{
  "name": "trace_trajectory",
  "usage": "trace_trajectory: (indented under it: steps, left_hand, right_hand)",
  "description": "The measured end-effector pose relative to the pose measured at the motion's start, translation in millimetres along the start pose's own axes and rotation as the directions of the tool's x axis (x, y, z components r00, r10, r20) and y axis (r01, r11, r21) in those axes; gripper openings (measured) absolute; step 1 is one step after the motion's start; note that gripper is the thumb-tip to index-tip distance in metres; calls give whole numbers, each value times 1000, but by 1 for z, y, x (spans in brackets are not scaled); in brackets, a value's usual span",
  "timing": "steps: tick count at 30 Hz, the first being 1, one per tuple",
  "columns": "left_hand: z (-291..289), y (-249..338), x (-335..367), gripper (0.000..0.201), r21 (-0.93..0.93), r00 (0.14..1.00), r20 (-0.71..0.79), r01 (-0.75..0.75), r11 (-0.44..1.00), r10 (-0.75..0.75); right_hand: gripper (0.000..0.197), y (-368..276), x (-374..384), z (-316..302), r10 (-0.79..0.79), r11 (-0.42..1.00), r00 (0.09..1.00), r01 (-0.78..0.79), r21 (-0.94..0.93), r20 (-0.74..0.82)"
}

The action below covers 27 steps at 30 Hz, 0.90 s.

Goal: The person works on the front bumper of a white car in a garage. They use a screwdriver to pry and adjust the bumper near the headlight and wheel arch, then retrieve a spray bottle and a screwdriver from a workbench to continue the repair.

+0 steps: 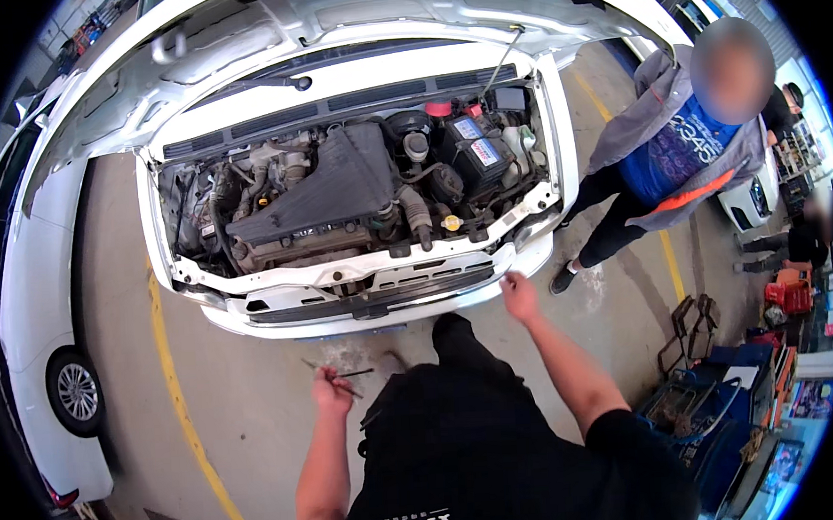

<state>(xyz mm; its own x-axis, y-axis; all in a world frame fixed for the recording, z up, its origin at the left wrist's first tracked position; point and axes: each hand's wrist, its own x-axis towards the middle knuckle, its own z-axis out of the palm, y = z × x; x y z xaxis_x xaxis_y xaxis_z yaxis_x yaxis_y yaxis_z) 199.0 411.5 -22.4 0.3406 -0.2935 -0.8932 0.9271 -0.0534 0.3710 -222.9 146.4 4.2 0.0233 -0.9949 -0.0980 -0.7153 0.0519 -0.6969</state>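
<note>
My left hand (332,392) is low in front of the car, closed around thin dark rod-like tools (355,372) that stick out on both sides; their exact kind is too small to tell. My right hand (520,298), fingers curled in, is beside the right end of the white front bumper (530,265). Whether anything is in it is hidden. Ahead of me is a white car with its hood (347,14) raised. Its engine bay shows a black air-intake cover (323,185), a battery (479,153) and a yellow cap (451,223).
To the right of the car stands a person (684,142) in a grey jacket and blue shirt. A white car (49,345) is parked on the left. Blue carts and metal parts (693,410) are at the lower right. Another person (802,244) is farther right. A thin prop rod (502,62) reaches the hood.
</note>
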Motion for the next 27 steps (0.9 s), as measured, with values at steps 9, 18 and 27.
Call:
trace_trajectory:
  steps: [9,18,27]
  left_hand:
    - [-85,-67,-15,23,433,840,-420,-148,889,344]
    - [-109,-158,8,27,380,765,-593,-8,925,250]
    - [61,-135,-44,24,633,828,-325,-168,755,457]
  right_hand:
    - [43,-16,251,-27,-13,997,941,-14,-76,-339]
    - [19,-24,319,-37,-27,999,975,31,14,-220]
    - [14,2,331,-30,-48,999,970,41,-32,-240]
